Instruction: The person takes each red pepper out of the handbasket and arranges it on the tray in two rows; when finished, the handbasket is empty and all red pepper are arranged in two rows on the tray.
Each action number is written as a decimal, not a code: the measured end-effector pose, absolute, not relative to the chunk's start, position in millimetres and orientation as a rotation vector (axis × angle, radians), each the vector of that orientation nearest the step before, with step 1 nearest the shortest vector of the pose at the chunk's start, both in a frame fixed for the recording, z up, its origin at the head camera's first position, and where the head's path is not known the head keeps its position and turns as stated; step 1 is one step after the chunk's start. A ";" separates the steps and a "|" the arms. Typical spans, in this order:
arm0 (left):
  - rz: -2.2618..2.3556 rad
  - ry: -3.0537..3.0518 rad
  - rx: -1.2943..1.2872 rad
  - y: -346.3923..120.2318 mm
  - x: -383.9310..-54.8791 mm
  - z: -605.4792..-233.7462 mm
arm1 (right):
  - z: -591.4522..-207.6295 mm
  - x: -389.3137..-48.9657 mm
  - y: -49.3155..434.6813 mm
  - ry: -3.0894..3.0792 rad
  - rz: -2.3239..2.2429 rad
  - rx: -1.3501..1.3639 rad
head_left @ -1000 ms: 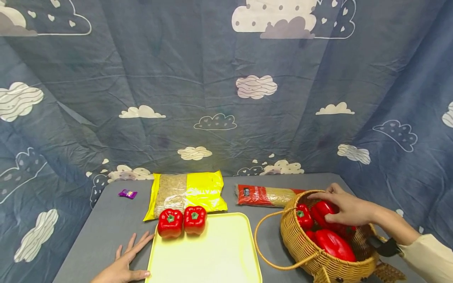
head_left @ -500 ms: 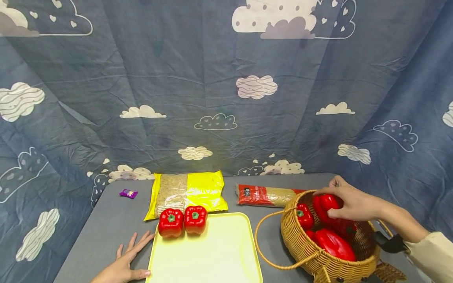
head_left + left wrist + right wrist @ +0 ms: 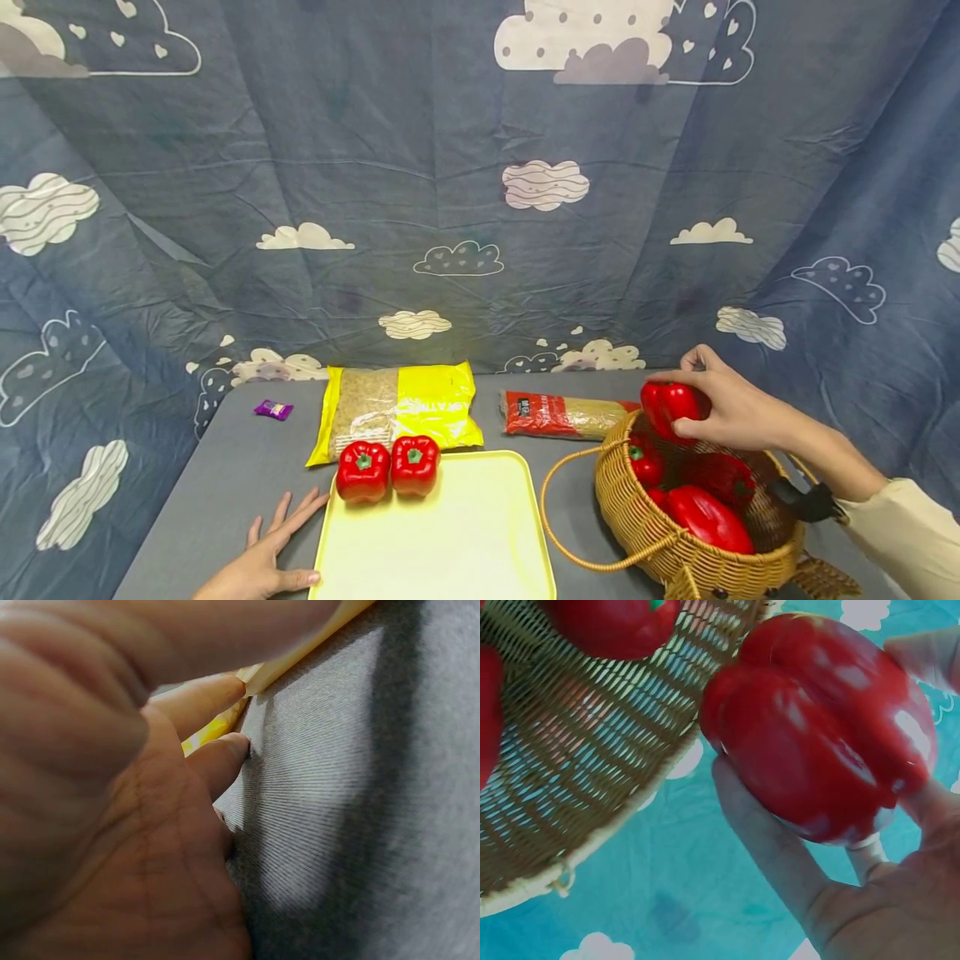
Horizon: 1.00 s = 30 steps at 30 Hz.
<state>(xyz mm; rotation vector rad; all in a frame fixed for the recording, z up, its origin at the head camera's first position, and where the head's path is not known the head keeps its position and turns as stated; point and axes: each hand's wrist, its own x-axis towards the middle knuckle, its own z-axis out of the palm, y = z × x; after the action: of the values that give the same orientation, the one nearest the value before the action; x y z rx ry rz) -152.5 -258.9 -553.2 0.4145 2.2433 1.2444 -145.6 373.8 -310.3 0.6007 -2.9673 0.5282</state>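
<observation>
My right hand (image 3: 731, 410) grips a red bell pepper (image 3: 670, 410) just above the far rim of a wicker basket (image 3: 630, 517). In the right wrist view, thumb and fingers wrap the glossy pepper (image 3: 817, 735) beside the basket's weave (image 3: 577, 750). Several more red peppers (image 3: 708, 518) lie inside the basket. My left hand (image 3: 262, 554) rests with spread fingers at the left edge of a pale yellow tray (image 3: 450, 546), its thumb touching the rim. Two red bell peppers (image 3: 363, 472) sit side by side at the tray's far left corner.
Behind the tray lies a yellow bag of grain-like food (image 3: 397, 412). A red packet of noodles (image 3: 566, 415) lies behind the basket, and a small purple wrapped candy (image 3: 273, 409) at the far left. The basket's handle (image 3: 551, 533) leans toward the tray. A cloud-patterned curtain (image 3: 465, 183) hangs behind.
My right hand has lifted the bell pepper up out of the basket and slightly left, above the rim. My left hand and the tray have stayed in place.
</observation>
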 end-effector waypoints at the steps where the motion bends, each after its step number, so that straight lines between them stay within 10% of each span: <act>1: 1.247 2.240 0.416 -259.0 -152.9 -553.4 | -309.5 -146.3 371.4 -2.963 0.531 0.598; 30: 1.259 2.215 0.383 -259.3 -155.2 -554.2 | -305.3 -170.7 303.4 -2.872 0.779 0.714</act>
<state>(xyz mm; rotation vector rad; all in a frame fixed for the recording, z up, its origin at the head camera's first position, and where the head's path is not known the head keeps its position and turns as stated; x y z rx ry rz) -155.2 -259.3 -554.2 0.3832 2.2148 1.2590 -170.7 303.4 -305.3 0.7135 -2.8719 0.7787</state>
